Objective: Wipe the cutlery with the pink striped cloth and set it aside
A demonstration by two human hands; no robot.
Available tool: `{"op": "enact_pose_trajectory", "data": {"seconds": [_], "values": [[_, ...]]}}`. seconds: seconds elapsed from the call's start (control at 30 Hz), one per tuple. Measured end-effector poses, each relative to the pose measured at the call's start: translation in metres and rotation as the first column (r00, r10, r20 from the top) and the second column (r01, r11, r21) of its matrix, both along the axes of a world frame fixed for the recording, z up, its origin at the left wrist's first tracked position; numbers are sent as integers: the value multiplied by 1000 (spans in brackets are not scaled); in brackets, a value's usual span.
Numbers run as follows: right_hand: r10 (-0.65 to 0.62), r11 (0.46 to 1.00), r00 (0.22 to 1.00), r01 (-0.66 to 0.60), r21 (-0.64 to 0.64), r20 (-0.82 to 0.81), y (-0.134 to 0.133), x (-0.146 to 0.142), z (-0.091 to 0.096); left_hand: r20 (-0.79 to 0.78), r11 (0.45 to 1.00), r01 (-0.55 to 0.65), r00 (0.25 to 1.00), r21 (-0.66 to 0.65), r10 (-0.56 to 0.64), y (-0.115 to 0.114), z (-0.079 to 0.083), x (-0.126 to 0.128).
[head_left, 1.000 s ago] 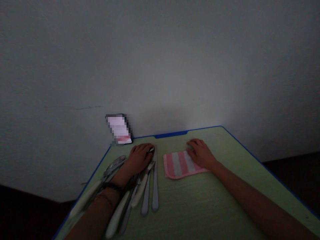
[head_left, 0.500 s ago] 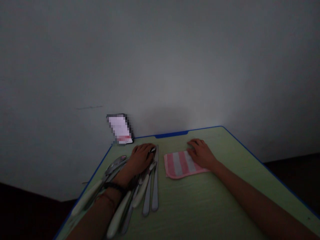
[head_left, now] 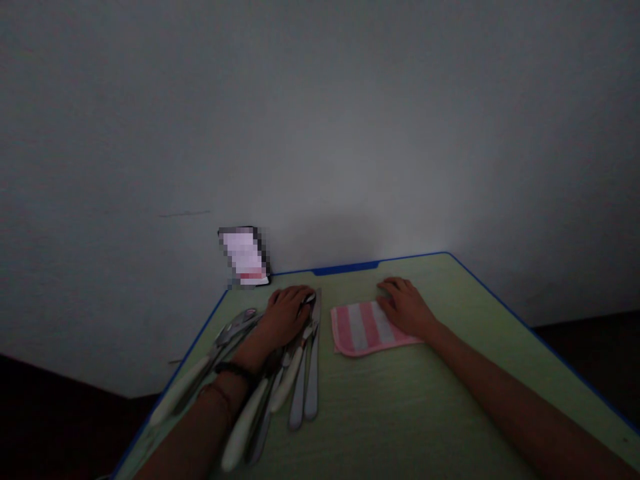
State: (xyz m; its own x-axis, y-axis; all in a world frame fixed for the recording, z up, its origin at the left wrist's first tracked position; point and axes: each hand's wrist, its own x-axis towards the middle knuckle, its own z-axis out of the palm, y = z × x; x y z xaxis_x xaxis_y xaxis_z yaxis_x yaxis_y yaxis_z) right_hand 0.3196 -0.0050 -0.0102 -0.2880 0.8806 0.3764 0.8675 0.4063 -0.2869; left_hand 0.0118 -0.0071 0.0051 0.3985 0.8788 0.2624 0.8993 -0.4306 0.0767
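Observation:
My left hand (head_left: 286, 313) lies palm down over a bunch of cutlery (head_left: 293, 377) with pale handles, several knives and spoons side by side on the green table (head_left: 400, 413). Its fingers curl over the metal ends of the pieces. My right hand (head_left: 406, 308) rests flat on the right edge of a folded pink and white striped cloth (head_left: 363, 327), fingers stretched out. The cloth lies just right of the cutlery.
The table has a blue rim (head_left: 345, 268) and stands against a plain grey wall. A small lit screen (head_left: 245, 257) leans on the wall at the table's far left corner. The room is dim, with dark floor on both sides.
The view has shifted slightly to the right. Both hands stay where they were on the cutlery and the cloth.

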Motion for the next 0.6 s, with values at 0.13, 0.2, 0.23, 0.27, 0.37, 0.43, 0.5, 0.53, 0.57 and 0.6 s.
{"op": "enact_pose_trajectory", "data": {"seconds": [0.13,0.2,0.23,0.27,0.37,0.43,0.5,0.53,0.57,0.6], "values": [[3,1000,1000,-3,4,1,0,1,-1,-1,1000,0,1000,-6,0,0,1,0],[3,1000,1000,-3,9,3,0,1,-1,2,1000,2,1000,-9,-1,0,1,0],[4,1000,1000,-4,12,4,1,1,-1,4,1000,4,1000,-11,-4,0,1,0],[7,1000,1000,-7,15,5,1,1,-1,6,1000,7,1000,-12,-7,0,1,0],[10,1000,1000,-10,19,5,0,1,-1,11,1000,8,1000,-9,-8,-1,1,0],[6,1000,1000,-6,15,6,0,1,-1,11,1000,3,1000,-5,-3,-1,1,0],[2,1000,1000,-2,11,7,0,0,0,10,1000,-3,1000,-4,3,-1,1,1],[1,1000,1000,-2,9,6,0,0,0,7,1000,-3,1000,-4,3,-1,1,1],[0,1000,1000,0,8,5,0,0,0,4,1000,-3,1000,-5,3,-1,1,1],[-2,1000,1000,2,8,2,0,0,0,0,1000,-2,1000,-7,2,-1,2,1]]}}
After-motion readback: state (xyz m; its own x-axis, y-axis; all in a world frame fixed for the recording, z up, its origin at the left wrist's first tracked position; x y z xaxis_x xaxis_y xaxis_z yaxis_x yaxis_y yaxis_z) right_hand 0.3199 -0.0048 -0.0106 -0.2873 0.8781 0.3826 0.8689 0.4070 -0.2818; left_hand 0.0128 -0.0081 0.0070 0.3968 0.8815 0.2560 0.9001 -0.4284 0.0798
